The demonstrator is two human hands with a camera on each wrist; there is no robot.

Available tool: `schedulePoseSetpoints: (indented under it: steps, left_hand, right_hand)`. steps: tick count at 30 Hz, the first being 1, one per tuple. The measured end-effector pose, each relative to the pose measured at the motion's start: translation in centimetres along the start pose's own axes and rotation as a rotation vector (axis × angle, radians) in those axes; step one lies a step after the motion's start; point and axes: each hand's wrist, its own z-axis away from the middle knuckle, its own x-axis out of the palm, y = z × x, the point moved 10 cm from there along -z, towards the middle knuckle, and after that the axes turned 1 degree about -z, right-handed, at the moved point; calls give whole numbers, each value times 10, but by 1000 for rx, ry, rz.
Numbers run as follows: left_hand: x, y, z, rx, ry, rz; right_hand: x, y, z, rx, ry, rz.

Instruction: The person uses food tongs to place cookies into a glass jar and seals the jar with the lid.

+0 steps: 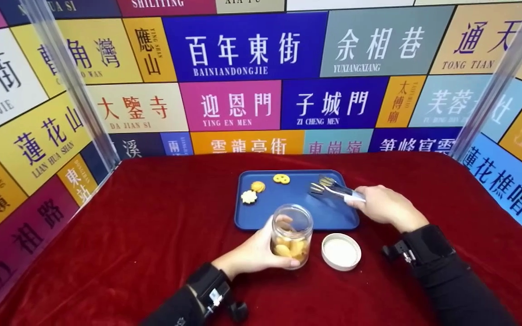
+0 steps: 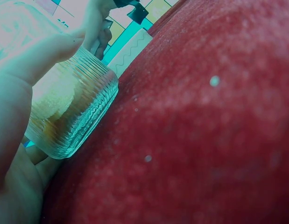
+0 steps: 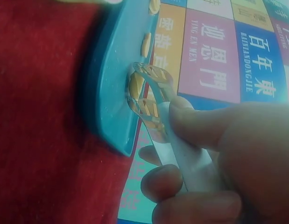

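My left hand (image 1: 257, 253) grips a clear glass jar (image 1: 293, 222) in front of the tray, thumb and fingers around its side. Pale yellow cookies lie in the jar's lower part, and its mouth is uncovered. With my right hand (image 1: 385, 207) I hold white-handled metal food tongs (image 1: 333, 189) over the right side of a blue tray (image 1: 283, 216). Between the tong heads is a cookie (image 3: 136, 84); whether they squeeze it I cannot tell. A pretzel-shaped cookie (image 1: 281, 179), a swirled round cookie (image 1: 258, 186) and a pale flower-shaped cookie (image 1: 248, 197) lie on the tray.
A white round lid (image 1: 341, 252) lies on the red cloth (image 1: 166, 217) just right of the jar. Behind the table stands a wall of colourful sign panels (image 1: 245, 45). Clear upright posts (image 1: 75, 86) rise at the table's back corners.
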Motion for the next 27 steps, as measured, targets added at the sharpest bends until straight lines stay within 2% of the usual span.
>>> schedulePoseSetpoints:
  steps: [7, 21, 27]
  left_hand:
    - [0, 0, 0, 1, -3, 1]
    - [1, 0, 0, 14, -6, 9]
    - [0, 1, 0, 18, 0, -38]
  right_hand:
    - [-11, 4, 3, -19, 14, -18]
    - [-62, 3, 25, -77, 113, -8]
    - [-84, -12, 42, -167, 155, 14]
